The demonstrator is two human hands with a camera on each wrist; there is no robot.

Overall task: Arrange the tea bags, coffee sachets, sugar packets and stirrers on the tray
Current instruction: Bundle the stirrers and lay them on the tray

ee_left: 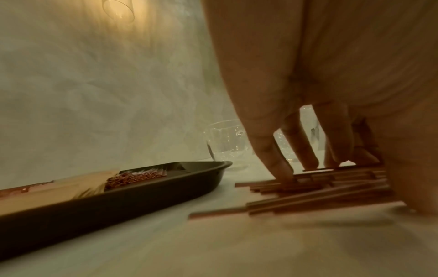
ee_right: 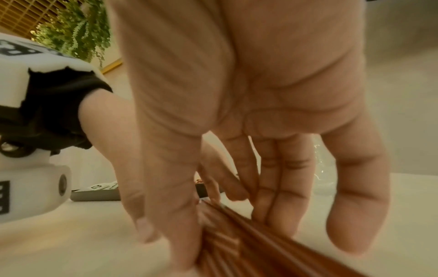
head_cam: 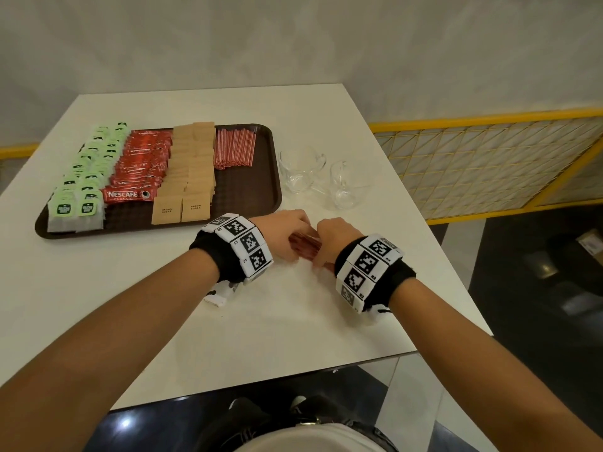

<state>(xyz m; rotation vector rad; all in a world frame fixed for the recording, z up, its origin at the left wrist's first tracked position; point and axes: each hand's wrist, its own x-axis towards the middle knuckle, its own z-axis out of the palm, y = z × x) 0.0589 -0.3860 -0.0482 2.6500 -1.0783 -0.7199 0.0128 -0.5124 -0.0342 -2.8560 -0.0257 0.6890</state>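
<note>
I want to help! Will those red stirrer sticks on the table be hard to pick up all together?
Probably a bit tricky. The loose stirrers are thin, straight and lie fanned unevenly, so some could slip out. They look round, so may roll on the smooth table. Both the left hand and right hand are bunching them.

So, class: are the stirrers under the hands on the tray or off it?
Off. The loose stirrers lie on the white table, beside the tray.

Both grips [head_cam: 313, 238] fingers-down, close together
</note>
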